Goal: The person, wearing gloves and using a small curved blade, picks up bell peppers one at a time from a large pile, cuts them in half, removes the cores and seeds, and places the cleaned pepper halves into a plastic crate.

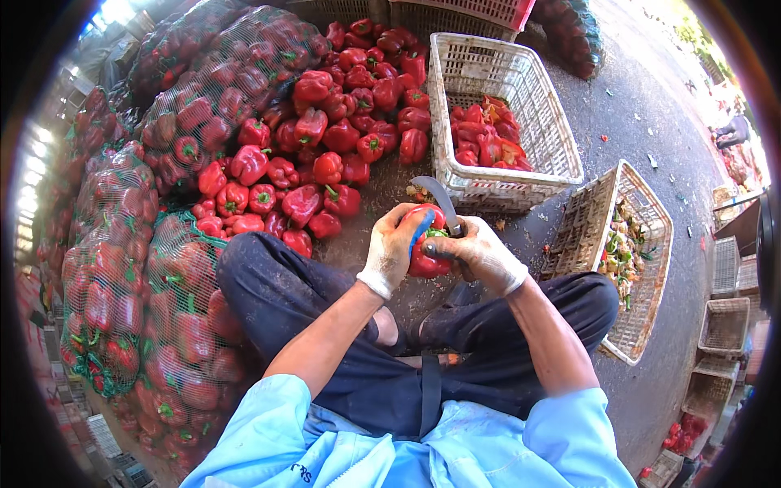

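Note:
Over my crossed legs, my left hand (pixel 388 250), in a soiled white glove with blue on the fingers, is closed around a red bell pepper (pixel 428 263). Its green stem side faces my right hand (pixel 486 250). That hand, gloved too, grips a knife with a curved blade (pixel 440 198). The blade points up and away to the left, above the pepper. My right thumb rests near the stem; the knife's handle is mostly hidden in the fingers. A heap of whole red peppers (pixel 327 167) lies on the ground just beyond my left hand.
Ahead to the right stands a dirty white crate (pixel 504 185) partly filled with cut red peppers (pixel 486 137). A tilted crate (pixel 579 224) by my right knee holds pepper scraps (pixel 622 254). Mesh bags of peppers (pixel 191 325) crowd my left side. More crates (pixel 724 325) line the far right.

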The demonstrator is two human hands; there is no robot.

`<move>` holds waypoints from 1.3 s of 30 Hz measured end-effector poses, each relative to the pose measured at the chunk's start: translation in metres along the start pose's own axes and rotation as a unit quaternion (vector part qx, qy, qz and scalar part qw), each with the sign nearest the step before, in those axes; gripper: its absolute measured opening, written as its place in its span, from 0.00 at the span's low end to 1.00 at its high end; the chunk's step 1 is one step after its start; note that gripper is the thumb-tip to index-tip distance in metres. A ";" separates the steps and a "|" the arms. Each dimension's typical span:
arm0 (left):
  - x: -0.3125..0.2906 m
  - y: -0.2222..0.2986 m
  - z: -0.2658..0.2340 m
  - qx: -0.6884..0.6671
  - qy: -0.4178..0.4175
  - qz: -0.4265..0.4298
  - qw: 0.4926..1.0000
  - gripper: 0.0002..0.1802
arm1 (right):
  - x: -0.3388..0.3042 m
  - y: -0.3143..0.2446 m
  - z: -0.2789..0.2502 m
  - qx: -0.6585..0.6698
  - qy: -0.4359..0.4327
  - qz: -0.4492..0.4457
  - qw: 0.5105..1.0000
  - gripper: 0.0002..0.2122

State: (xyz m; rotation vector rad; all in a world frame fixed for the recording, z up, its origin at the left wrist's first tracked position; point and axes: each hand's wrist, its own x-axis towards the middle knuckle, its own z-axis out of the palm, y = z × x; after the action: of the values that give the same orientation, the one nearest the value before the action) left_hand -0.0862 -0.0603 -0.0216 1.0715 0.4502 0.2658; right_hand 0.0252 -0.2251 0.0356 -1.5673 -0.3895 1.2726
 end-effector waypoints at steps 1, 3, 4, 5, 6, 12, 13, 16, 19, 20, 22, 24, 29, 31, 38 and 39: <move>-0.001 0.000 -0.001 -0.001 0.008 0.001 1.000 0.13 | 0.000 -0.003 0.004 -0.009 0.007 -0.002 1.000 0.22; 0.003 0.002 0.001 0.004 0.019 0.006 1.000 0.13 | 0.006 0.012 0.010 0.037 0.025 -0.092 0.995 0.26; 0.006 0.003 0.002 0.009 0.025 0.009 1.000 0.13 | 0.008 0.016 0.013 0.060 0.034 -0.137 0.988 0.28; 0.007 0.004 0.001 0.015 0.034 0.013 0.999 0.13 | 0.009 0.015 0.015 0.053 0.042 -0.149 0.987 0.28; 0.006 0.005 0.002 0.007 0.044 0.009 0.999 0.13 | 0.007 0.012 0.018 0.046 0.050 -0.160 0.985 0.28; 0.007 0.007 -0.003 -0.019 0.075 -0.003 0.997 0.14 | 0.006 0.001 0.029 -0.004 0.127 -0.210 0.969 0.25; 0.006 0.008 -0.003 -0.026 0.071 0.000 0.997 0.14 | 0.005 -0.001 0.031 -0.033 0.142 -0.220 0.965 0.22; 0.009 0.008 0.000 -0.082 0.053 0.020 0.995 0.14 | 0.006 -0.004 0.035 0.055 0.137 -0.206 0.967 0.17; 0.010 0.014 -0.001 -0.121 0.047 0.029 0.991 0.13 | -0.001 -0.011 0.036 0.161 0.110 -0.116 0.974 0.15; 0.010 0.016 -0.001 -0.127 0.046 0.029 0.990 0.13 | -0.004 -0.011 0.035 0.186 0.104 -0.079 0.974 0.14; 0.009 0.020 -0.002 -0.135 0.039 0.015 0.990 0.13 | 0.006 -0.004 0.038 0.292 0.114 -0.059 0.948 0.16; 0.005 0.024 -0.007 -0.145 0.019 -0.007 0.989 0.14 | 0.021 -0.002 0.033 0.466 0.071 -0.057 0.880 0.18; -0.001 0.016 -0.008 -0.195 0.022 -0.065 0.978 0.16 | 0.017 -0.001 0.014 0.357 0.101 0.052 0.927 0.33; 0.014 0.008 -0.017 -0.168 0.045 -0.076 0.982 0.17 | 0.006 -0.002 0.008 0.368 0.059 -0.011 0.928 0.33; 0.108 0.090 0.060 -0.163 0.050 -0.038 0.985 0.18 | -0.048 0.018 -0.089 -0.056 0.291 -0.267 0.917 0.24; 0.120 0.108 0.064 -0.148 -0.023 -0.032 0.988 0.19 | -0.067 0.018 -0.111 -0.056 0.321 -0.267 0.907 0.22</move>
State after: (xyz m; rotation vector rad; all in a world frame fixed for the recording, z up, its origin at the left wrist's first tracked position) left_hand 0.0504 -0.0100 0.0727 0.7697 0.3889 0.2418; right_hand 0.0888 -0.3397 0.0447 -1.7148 -0.4252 0.2844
